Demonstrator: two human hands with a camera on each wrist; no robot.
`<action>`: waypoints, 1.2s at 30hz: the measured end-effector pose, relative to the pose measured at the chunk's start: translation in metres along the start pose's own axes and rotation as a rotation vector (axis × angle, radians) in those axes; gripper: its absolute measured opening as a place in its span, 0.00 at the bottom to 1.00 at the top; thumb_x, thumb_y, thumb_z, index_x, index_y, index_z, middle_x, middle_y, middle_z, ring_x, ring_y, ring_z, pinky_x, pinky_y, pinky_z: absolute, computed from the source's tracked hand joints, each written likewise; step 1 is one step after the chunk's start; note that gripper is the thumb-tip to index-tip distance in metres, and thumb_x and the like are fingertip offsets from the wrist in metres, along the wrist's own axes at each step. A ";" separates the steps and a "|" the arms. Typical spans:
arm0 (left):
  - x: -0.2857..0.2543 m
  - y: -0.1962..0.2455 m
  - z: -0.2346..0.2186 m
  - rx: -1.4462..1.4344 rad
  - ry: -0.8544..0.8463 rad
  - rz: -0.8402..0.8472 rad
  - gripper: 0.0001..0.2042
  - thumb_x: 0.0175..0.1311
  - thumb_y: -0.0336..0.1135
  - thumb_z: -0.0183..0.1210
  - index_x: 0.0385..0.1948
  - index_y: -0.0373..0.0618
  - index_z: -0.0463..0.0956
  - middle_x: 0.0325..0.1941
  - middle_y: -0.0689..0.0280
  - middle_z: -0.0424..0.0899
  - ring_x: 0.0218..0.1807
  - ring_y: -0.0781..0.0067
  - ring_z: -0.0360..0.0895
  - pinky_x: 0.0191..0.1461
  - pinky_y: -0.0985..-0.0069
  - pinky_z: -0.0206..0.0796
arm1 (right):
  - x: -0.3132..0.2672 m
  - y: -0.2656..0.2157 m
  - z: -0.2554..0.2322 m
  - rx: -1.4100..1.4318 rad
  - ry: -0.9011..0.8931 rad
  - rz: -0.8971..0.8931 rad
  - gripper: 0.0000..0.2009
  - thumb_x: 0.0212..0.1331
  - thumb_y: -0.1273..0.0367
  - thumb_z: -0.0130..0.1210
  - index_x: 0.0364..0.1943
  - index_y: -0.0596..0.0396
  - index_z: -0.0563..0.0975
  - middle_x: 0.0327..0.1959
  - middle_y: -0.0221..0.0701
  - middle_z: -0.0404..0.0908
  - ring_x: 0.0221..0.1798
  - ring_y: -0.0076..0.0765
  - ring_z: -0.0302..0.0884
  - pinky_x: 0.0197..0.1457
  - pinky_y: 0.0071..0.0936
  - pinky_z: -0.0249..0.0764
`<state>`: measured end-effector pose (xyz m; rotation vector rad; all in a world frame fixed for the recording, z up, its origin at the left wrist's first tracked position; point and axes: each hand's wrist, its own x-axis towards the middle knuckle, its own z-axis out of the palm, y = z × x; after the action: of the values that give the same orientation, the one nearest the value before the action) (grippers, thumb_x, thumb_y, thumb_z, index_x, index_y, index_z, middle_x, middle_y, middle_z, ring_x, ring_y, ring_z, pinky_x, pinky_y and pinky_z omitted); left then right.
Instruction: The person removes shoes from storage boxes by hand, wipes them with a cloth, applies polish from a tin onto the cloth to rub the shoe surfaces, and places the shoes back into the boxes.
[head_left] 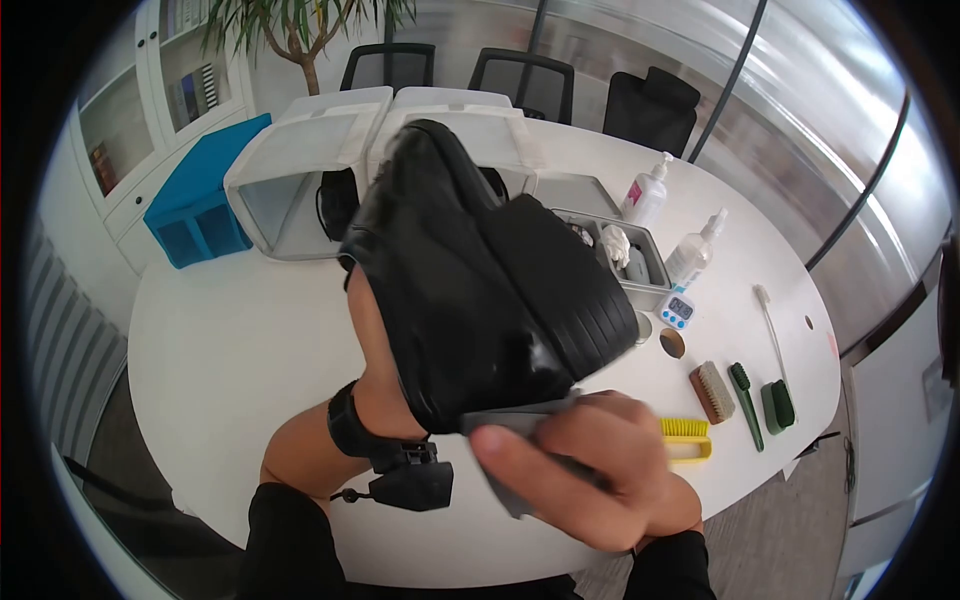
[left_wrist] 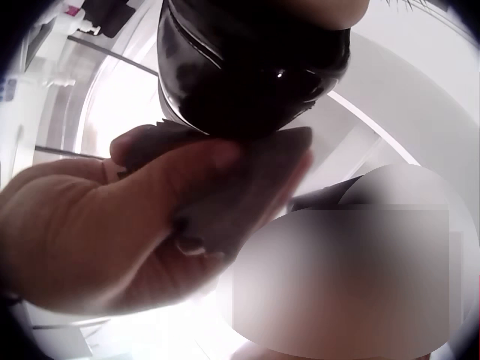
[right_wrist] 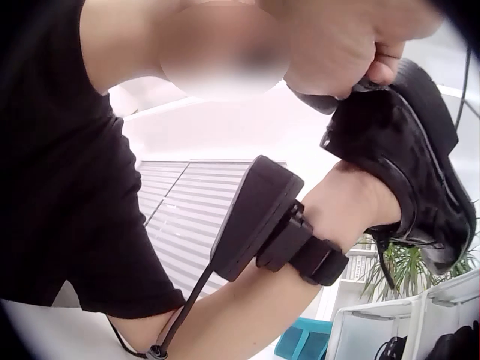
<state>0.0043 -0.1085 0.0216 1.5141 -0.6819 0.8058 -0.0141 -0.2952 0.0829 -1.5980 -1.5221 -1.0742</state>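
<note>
A glossy black leather shoe [head_left: 470, 300] with a thick ridged sole is held up over the table, sole turned to the right. My left hand [head_left: 378, 350] reaches into its opening, with the fingers hidden inside. In my right hand [head_left: 600, 465] a dark grey cloth [head_left: 515, 415] is gripped between thumb and fingers. The cloth presses against the heel end of the shoe. From the left wrist view, the folded cloth [left_wrist: 247, 180] lies right under the shoe's shiny back [left_wrist: 247, 90].
To the right lie a wooden brush [head_left: 712, 392], a green brush [head_left: 746, 405], a green block brush [head_left: 777, 405] and a yellow brush [head_left: 685, 442]. Behind stand a metal tin [head_left: 652, 270], a timer [head_left: 677, 311], a pump bottle [head_left: 648, 190] and a spray bottle [head_left: 693, 252]. White boxes [head_left: 300, 150] are at the back left.
</note>
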 end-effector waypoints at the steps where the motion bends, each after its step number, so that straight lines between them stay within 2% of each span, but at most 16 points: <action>1: 0.004 0.002 -0.001 -0.671 -0.087 -0.244 0.37 0.69 0.54 0.59 0.71 0.38 0.58 0.69 0.53 0.71 0.67 0.58 0.75 0.68 0.62 0.72 | -0.005 0.001 0.014 -0.027 0.093 -0.031 0.22 0.36 0.73 0.64 0.43 0.59 0.87 0.39 0.30 0.76 0.30 0.26 0.72 0.30 0.21 0.65; 2: 0.006 0.004 -0.002 -1.336 -0.172 -0.494 0.39 0.72 0.65 0.50 0.73 0.40 0.56 0.70 0.52 0.70 0.68 0.58 0.73 0.69 0.62 0.71 | -0.006 0.000 0.015 -0.027 0.100 -0.026 0.22 0.36 0.73 0.64 0.43 0.59 0.87 0.39 0.30 0.76 0.30 0.26 0.72 0.30 0.21 0.65; 3: 0.002 0.001 -0.006 -1.328 -0.176 -0.504 0.39 0.72 0.65 0.50 0.73 0.40 0.56 0.70 0.52 0.70 0.68 0.58 0.73 0.69 0.62 0.71 | -0.007 -0.001 0.016 0.004 0.022 -0.020 0.23 0.36 0.72 0.64 0.44 0.59 0.87 0.39 0.30 0.76 0.31 0.26 0.72 0.30 0.21 0.65; 4: -0.007 -0.006 -0.011 -1.173 0.026 -0.576 0.41 0.73 0.69 0.40 0.74 0.42 0.55 0.71 0.53 0.70 0.68 0.59 0.73 0.70 0.61 0.71 | -0.008 -0.002 0.017 0.033 -0.054 -0.015 0.23 0.35 0.72 0.64 0.45 0.59 0.87 0.39 0.30 0.76 0.31 0.26 0.72 0.30 0.20 0.65; 5: -0.011 -0.010 -0.015 -1.012 0.222 -0.637 0.43 0.73 0.73 0.30 0.75 0.44 0.54 0.71 0.53 0.69 0.68 0.60 0.73 0.71 0.61 0.70 | -0.011 0.002 0.027 -0.008 0.026 -0.070 0.24 0.37 0.71 0.64 0.46 0.59 0.86 0.40 0.31 0.77 0.32 0.27 0.73 0.30 0.20 0.65; 10: 0.000 0.012 -0.022 -0.734 0.263 -0.498 0.36 0.77 0.65 0.33 0.73 0.43 0.58 0.70 0.57 0.71 0.67 0.60 0.75 0.70 0.62 0.71 | -0.001 0.020 0.005 0.068 -0.077 0.017 0.24 0.40 0.70 0.63 0.47 0.62 0.86 0.40 0.34 0.78 0.33 0.32 0.76 0.27 0.23 0.67; 12: 0.009 0.016 -0.026 -0.472 0.224 -0.385 0.34 0.78 0.62 0.37 0.71 0.43 0.61 0.69 0.58 0.73 0.67 0.62 0.75 0.70 0.63 0.72 | 0.005 0.033 -0.008 -0.132 0.019 -0.024 0.24 0.39 0.73 0.64 0.48 0.63 0.86 0.39 0.36 0.79 0.32 0.33 0.76 0.28 0.24 0.69; 14: 0.014 0.018 -0.028 -0.217 0.187 -0.262 0.31 0.78 0.59 0.40 0.69 0.42 0.64 0.68 0.60 0.74 0.66 0.63 0.75 0.69 0.64 0.72 | -0.002 0.044 0.000 -0.168 0.151 0.030 0.24 0.39 0.77 0.64 0.48 0.64 0.85 0.39 0.37 0.79 0.31 0.35 0.76 0.30 0.25 0.72; 18: 0.016 0.017 -0.023 -0.229 0.174 -0.245 0.31 0.78 0.59 0.41 0.69 0.43 0.64 0.68 0.60 0.74 0.66 0.63 0.75 0.70 0.64 0.72 | -0.002 0.026 0.009 -0.046 0.088 -0.013 0.23 0.40 0.76 0.66 0.48 0.61 0.86 0.41 0.37 0.78 0.32 0.34 0.76 0.32 0.25 0.73; 19: 0.025 0.013 -0.020 -0.232 0.169 -0.241 0.31 0.78 0.59 0.41 0.69 0.43 0.64 0.68 0.60 0.74 0.67 0.63 0.75 0.70 0.64 0.72 | -0.003 0.018 0.006 0.080 -0.024 0.026 0.23 0.40 0.75 0.67 0.47 0.59 0.86 0.39 0.34 0.78 0.31 0.32 0.76 0.31 0.23 0.71; 22: 0.017 0.017 -0.009 -0.241 0.155 -0.232 0.31 0.78 0.58 0.43 0.69 0.43 0.64 0.68 0.59 0.74 0.67 0.63 0.75 0.70 0.64 0.71 | -0.006 0.010 0.016 -0.047 0.147 -0.079 0.23 0.35 0.72 0.68 0.45 0.53 0.88 0.38 0.28 0.77 0.31 0.27 0.72 0.31 0.21 0.67; 23: 0.030 0.008 0.012 -0.247 0.151 -0.227 0.30 0.77 0.58 0.43 0.69 0.43 0.64 0.69 0.59 0.74 0.67 0.63 0.75 0.70 0.64 0.71 | -0.007 0.008 0.016 -0.047 0.149 -0.080 0.23 0.35 0.72 0.68 0.45 0.53 0.88 0.38 0.28 0.77 0.31 0.27 0.72 0.31 0.21 0.67; 28: -0.006 0.017 0.005 -0.291 0.130 -0.220 0.30 0.77 0.58 0.45 0.69 0.43 0.64 0.69 0.59 0.74 0.67 0.63 0.74 0.71 0.64 0.70 | -0.007 0.000 0.018 -0.037 0.208 0.000 0.23 0.28 0.72 0.68 0.40 0.51 0.89 0.38 0.24 0.77 0.32 0.25 0.70 0.30 0.20 0.65; 31: 0.004 0.006 0.027 -0.311 0.107 -0.221 0.30 0.76 0.57 0.46 0.69 0.43 0.64 0.69 0.59 0.74 0.68 0.63 0.74 0.71 0.64 0.70 | -0.011 -0.002 0.022 -0.095 0.265 -0.066 0.22 0.29 0.73 0.68 0.39 0.50 0.89 0.38 0.23 0.77 0.31 0.24 0.71 0.30 0.20 0.64; 33: -0.007 0.010 0.010 -0.325 0.096 -0.211 0.30 0.76 0.57 0.46 0.69 0.43 0.64 0.69 0.59 0.74 0.68 0.63 0.74 0.71 0.64 0.69 | -0.011 -0.003 0.023 -0.070 0.270 -0.054 0.22 0.29 0.73 0.68 0.39 0.50 0.89 0.38 0.23 0.77 0.31 0.24 0.71 0.30 0.20 0.64; 36: 0.001 0.005 0.019 -0.341 0.076 -0.209 0.30 0.76 0.57 0.47 0.69 0.44 0.64 0.69 0.59 0.73 0.68 0.63 0.73 0.72 0.64 0.69 | -0.012 -0.002 0.028 -0.051 0.298 -0.052 0.22 0.30 0.74 0.69 0.39 0.49 0.90 0.38 0.23 0.77 0.31 0.24 0.72 0.30 0.20 0.64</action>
<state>0.0028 -0.1275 0.0251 1.2152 -0.5610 0.5531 -0.0130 -0.2757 0.0598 -1.3651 -1.3515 -1.3239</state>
